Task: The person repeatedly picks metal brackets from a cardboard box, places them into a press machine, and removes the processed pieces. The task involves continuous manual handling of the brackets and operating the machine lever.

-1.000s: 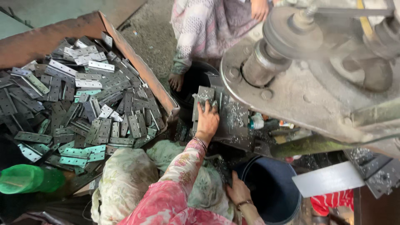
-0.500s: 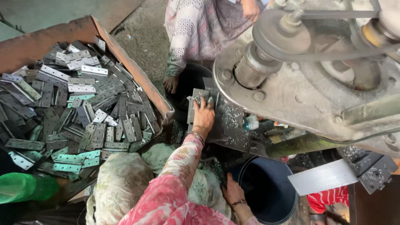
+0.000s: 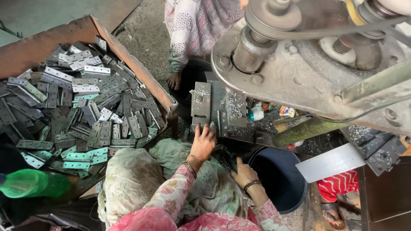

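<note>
My left hand (image 3: 203,141) reaches forward to the front edge of the grey machine bed (image 3: 214,107), which is strewn with metal shavings. Its fingers curl over a small grey metal piece there; whether they grip it is hidden. My right hand (image 3: 244,173) rests lower, on green cloth over my lap, right beside the rim of a dark blue bucket (image 3: 278,179). Its fingers are curled under, and anything in them is out of sight. Both arms wear pink floral sleeves and bangles.
A rusty bin (image 3: 128,64) on the left holds a heap of grey hinge plates (image 3: 85,107). A large press machine (image 3: 308,64) with a belt pulley overhangs the right. Another person's hand (image 3: 173,80) hangs by a black bucket (image 3: 192,77). A green bottle (image 3: 30,184) lies lower left.
My left hand has drawn back from the middle of the machine bed to its front edge. My right hand stays beside the blue bucket.
</note>
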`<state>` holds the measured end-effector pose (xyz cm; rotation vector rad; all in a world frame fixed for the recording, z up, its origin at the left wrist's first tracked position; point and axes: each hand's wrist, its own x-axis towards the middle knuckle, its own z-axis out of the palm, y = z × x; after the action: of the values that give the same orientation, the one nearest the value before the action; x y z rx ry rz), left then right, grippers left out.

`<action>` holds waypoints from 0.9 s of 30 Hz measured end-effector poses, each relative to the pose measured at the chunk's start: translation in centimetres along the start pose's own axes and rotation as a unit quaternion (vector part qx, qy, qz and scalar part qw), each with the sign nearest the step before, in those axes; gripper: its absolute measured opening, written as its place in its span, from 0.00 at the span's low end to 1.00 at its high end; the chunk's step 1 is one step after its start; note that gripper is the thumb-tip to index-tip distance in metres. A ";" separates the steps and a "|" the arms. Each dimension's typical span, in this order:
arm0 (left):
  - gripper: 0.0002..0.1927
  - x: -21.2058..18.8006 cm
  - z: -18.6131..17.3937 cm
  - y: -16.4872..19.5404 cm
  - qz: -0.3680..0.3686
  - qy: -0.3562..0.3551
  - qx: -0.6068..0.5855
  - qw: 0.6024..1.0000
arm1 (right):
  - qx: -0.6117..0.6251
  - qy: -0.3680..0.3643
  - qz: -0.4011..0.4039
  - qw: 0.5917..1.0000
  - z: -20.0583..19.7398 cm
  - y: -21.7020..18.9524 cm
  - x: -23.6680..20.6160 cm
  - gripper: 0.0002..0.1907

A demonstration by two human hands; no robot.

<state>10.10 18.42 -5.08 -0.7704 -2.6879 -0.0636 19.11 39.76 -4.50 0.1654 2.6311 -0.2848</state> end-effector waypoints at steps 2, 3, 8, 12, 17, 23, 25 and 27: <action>0.21 -0.1 -0.1 -0.1 0.008 0.043 0.012 0.999 | 0.001 0.004 0.000 1.000 0.1 0.1 -0.3 0.38; 0.21 0.0 -0.4 -0.3 0.010 0.052 0.022 0.998 | -0.001 0.003 0.002 1.000 0.2 0.2 -0.4 0.39; 0.22 0.8 -3.3 -0.4 -0.016 0.124 -0.069 0.990 | 0.065 0.123 -0.071 0.988 -0.6 0.7 0.3 0.38; 0.21 1.1 -4.1 1.2 -0.132 0.145 -0.253 0.947 | 0.251 0.245 -0.111 0.930 -2.6 0.3 2.5 0.33; 0.15 3.2 -2.1 1.5 -0.274 0.145 -0.536 0.785 | 0.540 0.248 -0.178 0.785 -6.1 -1.0 5.4 0.25; 0.18 5.9 -3.0 -3.5 -0.235 0.061 -0.267 0.933 | 0.358 0.366 -0.177 0.841 -8.0 -3.3 7.4 0.18; 0.25 5.9 -3.6 -3.7 -0.213 0.091 -0.127 0.964 | 0.132 0.351 -0.176 0.910 -7.9 -4.3 7.6 0.16; 0.27 5.5 -3.8 -2.6 -0.196 0.064 -0.139 0.969 | 0.087 0.329 -0.248 0.907 -7.5 -5.1 7.6 0.22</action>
<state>5.58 18.53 0.53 -0.2819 -2.6941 -0.5751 8.21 37.02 -0.87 -0.4418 3.2846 -0.7472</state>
